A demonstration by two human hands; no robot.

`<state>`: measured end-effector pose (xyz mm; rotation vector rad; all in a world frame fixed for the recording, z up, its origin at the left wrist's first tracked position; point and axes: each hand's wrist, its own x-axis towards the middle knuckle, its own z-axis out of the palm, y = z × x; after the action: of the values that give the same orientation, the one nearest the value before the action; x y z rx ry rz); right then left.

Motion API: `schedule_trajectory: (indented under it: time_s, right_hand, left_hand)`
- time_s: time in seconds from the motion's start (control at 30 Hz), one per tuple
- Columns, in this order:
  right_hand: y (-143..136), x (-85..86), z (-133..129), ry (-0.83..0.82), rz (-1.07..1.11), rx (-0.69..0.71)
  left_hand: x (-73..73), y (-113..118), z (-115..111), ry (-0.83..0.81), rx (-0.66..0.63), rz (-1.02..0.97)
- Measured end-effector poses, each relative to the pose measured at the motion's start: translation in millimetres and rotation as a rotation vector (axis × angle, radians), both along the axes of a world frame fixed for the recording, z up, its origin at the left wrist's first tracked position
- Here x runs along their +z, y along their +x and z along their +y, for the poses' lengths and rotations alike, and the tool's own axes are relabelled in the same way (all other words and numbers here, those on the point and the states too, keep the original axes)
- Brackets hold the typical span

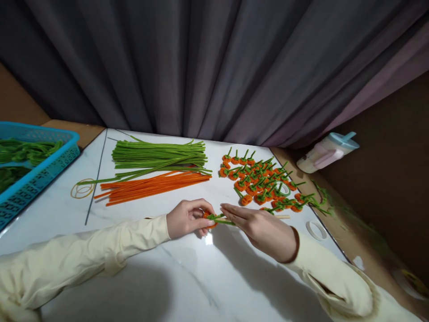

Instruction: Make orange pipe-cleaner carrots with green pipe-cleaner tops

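Note:
My left hand (191, 218) pinches a small orange piece with green on top (211, 219), made of fuzzy stems, above the white table (187, 268). From that piece a green stem points right, and its end lies under the fingers of my right hand (256, 223). The right hand's fingers are pressed together round that green stem. Behind my hands lie a bundle of green fuzzy stems (161, 154) and a smaller bundle of orange ones (154, 187). Many finished orange and green pieces (263, 179) are grouped at the right.
At the left edge stands a blue basket (43, 190) holding green bundles. Yellow rubber bands (82, 189) lie beside the stems. On the right are a white tape ring (316, 230) and a tumbler (325, 152) with a blue lid. A dark curtain (187, 67) hangs behind.

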<state>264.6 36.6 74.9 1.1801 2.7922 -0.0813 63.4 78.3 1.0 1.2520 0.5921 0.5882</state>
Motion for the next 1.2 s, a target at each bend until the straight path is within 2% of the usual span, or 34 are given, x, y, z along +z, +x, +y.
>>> schedule_trajectory:
  time_s: [0.1, 0.2, 0.3, 0.43, 0.53, 0.6, 0.67, 0.77, 0.87, 0.93, 1.03, 1.2]
  right_hand:
    - [3.2, -3.6, 5.1, -0.089, 0.205, -0.030]
    - [5.5, -5.5, 9.0, -0.149, 0.346, 0.020]
    - [4.8, -6.1, 7.6, -0.134, 0.210, 0.043]
    - [-2.3, -11.7, -0.6, 0.089, -0.051, 0.069]
    - [-8.6, -20.1, -6.3, 0.260, -0.093, 0.096]
    - [-11.6, -25.3, -9.3, 0.292, -0.095, 0.072]
    - [-13.5, -28.7, -12.2, 0.256, -0.083, 0.015]
    - [-15.8, -30.1, -16.0, 0.104, -0.018, -0.074]
    - [-18.9, -30.5, -18.7, -0.011, 0.171, -0.144]
    - [-20.8, -32.0, -19.9, -0.020, 0.288, -0.168]
    - [-22.0, -35.7, -21.9, 0.064, 0.268, -0.142]
    - [-22.2, -40.4, -27.0, 0.321, -0.024, -0.009]
  left_hand:
    - [2.2, -1.3, 0.9, -0.028, -0.008, -0.031]
    - [2.8, -1.6, 2.1, -0.072, -0.005, -0.060]
    - [0.7, -0.9, 2.1, -0.067, -0.010, -0.040]
    - [-2.3, 0.2, 0.8, -0.016, 0.010, -0.013]
    - [-2.3, 0.2, -0.3, 0.046, 0.043, -0.016]
    - [-2.0, -0.5, -1.2, 0.109, 0.068, -0.003]
    - [-1.9, -1.7, -2.6, 0.216, 0.103, 0.014]
    - [-2.2, -3.6, -4.8, 0.419, 0.143, 0.041]
    - [-2.4, -4.5, -6.4, 0.566, 0.159, 0.060]
    - [-2.6, -4.4, -7.0, 0.599, 0.170, 0.056]
    - [-3.0, -3.9, -7.2, 0.564, 0.186, 0.057]
    - [-2.3, -4.4, -7.9, 0.616, 0.175, 0.067]
